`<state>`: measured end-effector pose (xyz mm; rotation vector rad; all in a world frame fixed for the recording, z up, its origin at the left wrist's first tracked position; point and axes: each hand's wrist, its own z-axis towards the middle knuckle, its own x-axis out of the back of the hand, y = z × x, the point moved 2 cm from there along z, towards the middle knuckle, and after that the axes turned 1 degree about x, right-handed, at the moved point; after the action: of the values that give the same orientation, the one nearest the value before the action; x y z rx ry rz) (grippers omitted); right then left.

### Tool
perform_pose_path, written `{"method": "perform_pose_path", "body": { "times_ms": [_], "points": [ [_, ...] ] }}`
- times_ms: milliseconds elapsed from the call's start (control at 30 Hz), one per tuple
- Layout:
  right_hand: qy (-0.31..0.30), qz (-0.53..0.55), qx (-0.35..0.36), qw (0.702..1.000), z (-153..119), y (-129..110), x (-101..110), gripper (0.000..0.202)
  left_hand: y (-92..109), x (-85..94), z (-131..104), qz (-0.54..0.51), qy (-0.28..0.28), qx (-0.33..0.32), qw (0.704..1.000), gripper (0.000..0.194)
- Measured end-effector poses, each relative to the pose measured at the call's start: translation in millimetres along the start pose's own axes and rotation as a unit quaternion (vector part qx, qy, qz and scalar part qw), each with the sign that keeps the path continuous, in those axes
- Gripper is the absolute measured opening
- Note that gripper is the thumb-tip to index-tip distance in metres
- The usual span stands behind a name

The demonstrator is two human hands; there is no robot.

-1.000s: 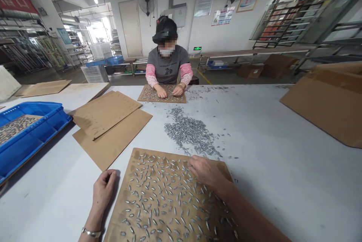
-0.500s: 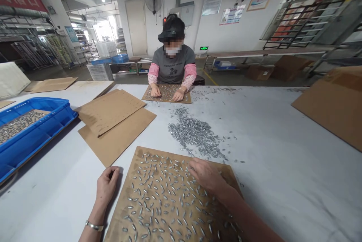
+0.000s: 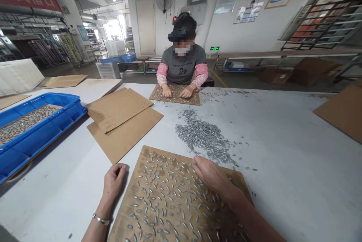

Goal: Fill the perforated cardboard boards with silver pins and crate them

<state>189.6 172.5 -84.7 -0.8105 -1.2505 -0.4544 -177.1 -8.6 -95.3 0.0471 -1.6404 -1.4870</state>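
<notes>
A brown board (image 3: 169,196) covered with small silvery oval pieces lies on the white table in front of me. Beside its left edge, my left hand (image 3: 114,181) rests on the table, fingers curled, with nothing visible in it. My right hand (image 3: 209,172) is over the board's far right part, its fingers bent together and pointing down at the pieces; whatever the fingertips hold is too small or hidden to tell. Just beyond the board is a loose pile of the same silvery pieces (image 3: 202,134).
Across the table a person (image 3: 182,61) has both hands on another board of pieces (image 3: 175,100). Bare brown boards (image 3: 124,136) lie left of the pile. A blue crate (image 3: 56,129) with pieces stands far left, a cardboard sheet (image 3: 342,114) far right.
The whole view has shifted, with things appearing further right. My right hand has moved slightly over the board; my left hand stays beside it.
</notes>
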Motion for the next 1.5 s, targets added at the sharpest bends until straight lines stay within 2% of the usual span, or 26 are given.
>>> {"method": "perform_pose_path", "body": {
  "times_ms": [167, 400, 567, 667, 767, 867, 1000, 1233, 1500],
  "points": [
    [-0.031, -0.017, 0.008, 0.999, 2, -7, -5, 0.024, -1, -0.3, 0, 0.000, 0.004, -0.004, 1.000, 0.042],
    [-0.018, -0.067, 0.012, 0.997, 2, -8, -18, 0.025, -1, -0.7, -1, 0.013, 0.001, -0.012, 1.000, 0.042],
    [-0.026, -0.042, 0.036, 0.998, 0, -9, -20, 0.031, -3, -1.3, -1, 0.016, 0.001, -0.013, 1.000, 0.042],
    [-0.017, -0.005, 0.038, 0.999, -1, -4, -13, 0.033, -2, -1.0, -1, 0.019, 0.002, -0.012, 1.000, 0.042],
    [0.025, 0.026, 0.023, 0.999, -7, 7, 2, 0.032, 0, -0.3, -1, 0.016, 0.003, -0.013, 1.000, 0.041],
    [0.041, 0.014, -0.010, 0.999, -15, 15, 13, 0.031, 1, 0.7, 0, 0.017, 0.006, -0.013, 1.000, 0.042],
    [0.000, -0.025, -0.029, 0.999, -20, 11, 9, 0.029, 2, 1.5, 2, 0.018, 0.008, -0.012, 1.000, 0.043],
    [-0.040, -0.074, -0.041, 0.996, -6, -2, -10, 0.025, 6, 2.0, 1, 0.020, 0.007, -0.009, 1.000, 0.042],
    [-0.061, -0.104, -0.067, 0.991, -2, 0, -8, 0.026, -2, -0.8, 0, 0.017, -0.004, -0.005, 1.000, 0.043]
  ]
}}
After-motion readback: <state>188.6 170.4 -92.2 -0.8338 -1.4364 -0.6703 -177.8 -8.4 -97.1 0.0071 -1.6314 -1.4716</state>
